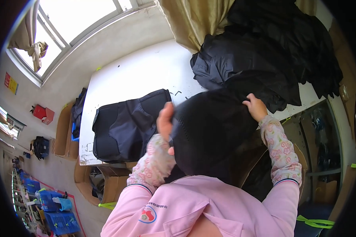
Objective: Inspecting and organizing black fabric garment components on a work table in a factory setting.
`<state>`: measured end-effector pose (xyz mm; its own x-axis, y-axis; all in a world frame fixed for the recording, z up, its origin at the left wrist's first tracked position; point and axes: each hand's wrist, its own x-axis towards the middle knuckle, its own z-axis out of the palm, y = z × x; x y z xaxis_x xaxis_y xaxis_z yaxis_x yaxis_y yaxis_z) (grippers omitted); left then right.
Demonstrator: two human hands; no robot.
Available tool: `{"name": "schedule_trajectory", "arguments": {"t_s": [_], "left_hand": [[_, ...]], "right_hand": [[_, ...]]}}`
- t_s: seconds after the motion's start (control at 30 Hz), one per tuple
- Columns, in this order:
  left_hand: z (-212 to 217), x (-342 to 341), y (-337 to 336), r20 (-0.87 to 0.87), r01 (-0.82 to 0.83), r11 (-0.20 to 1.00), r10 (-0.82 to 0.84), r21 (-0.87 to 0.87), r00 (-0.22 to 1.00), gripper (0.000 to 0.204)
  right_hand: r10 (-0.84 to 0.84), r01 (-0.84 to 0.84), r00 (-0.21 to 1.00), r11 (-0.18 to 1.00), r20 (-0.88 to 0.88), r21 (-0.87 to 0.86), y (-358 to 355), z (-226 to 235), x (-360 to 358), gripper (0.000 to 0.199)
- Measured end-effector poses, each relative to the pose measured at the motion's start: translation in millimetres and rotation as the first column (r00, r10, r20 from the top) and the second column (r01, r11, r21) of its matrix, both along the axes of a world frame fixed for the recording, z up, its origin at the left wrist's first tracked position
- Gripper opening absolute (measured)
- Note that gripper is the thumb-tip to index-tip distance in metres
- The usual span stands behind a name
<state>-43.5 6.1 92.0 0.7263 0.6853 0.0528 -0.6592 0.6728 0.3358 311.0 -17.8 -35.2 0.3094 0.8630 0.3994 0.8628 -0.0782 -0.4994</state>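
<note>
**Dark cloth piece lifted off the table, both hands on it**

Left to right. Cardboard boxes [65,132] stand at the table's left end, blue crates [61,221] on the floor further down. The white table [138,73] has a folded navy padded piece [124,124] lying flat near its left front corner, touching the front edge. Bare tabletop lies behind it and toward the middle.

Left hand [165,120] is raised, fingers closed on the left edge of a black mesh-like cloth [213,130]. The cloth is held up in the air in front of the person, between the navy piece and the pile, blocking the table's front edge there. Right hand [256,107] pinches its upper right edge, fingers curled over the top.

Step, as I judge it: cloth picked up and being spread or checked between the hands. Next move likely needs it kept taut and brought down onto the bare middle patch, clear of the navy piece.

Right: a big pile of black garments [273,51] covers the far right end, overhanging the edge, curtain [186,19] behind. Little room there; the open room is centre and back.
</note>
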Motion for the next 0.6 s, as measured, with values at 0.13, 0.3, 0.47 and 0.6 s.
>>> {"name": "schedule_trajectory", "arguments": {"t_s": [0.13, 0.3, 0.47, 0.6], "left_hand": [[-8.5, -75.5, 71.7, -0.543, 0.14, 0.754, 0.318, 0.641, 0.777, 0.033], [-35.5, -92.6, 135.9, -0.546, -0.077, 0.825, 0.436, 0.559, 0.715, 0.027], [-69.6, -33.7, 143.4, -0.514, -0.067, 0.974, 0.172, 0.216, 0.841, 0.021], [-99.8, -19.8, 133.4, -0.4, 0.18, 0.973, -0.108, 0.146, 0.91, 0.02]], "right_hand": [[-0.033, 0.072, 0.958, 0.989, -0.285, 0.127, -9.4, 33.4, 58.3, 0.02], [0.389, -0.318, 0.238, 0.897, -0.89, 0.307, -51.3, 188.3, 16.3, 0.046], [0.761, -0.506, 0.301, 0.639, -0.575, 0.58, -42.4, 302.1, -109.1, 0.047], [0.694, -0.628, 0.304, 0.662, -0.653, 0.41, 1.1, 337.0, -178.8, 0.058]]}}
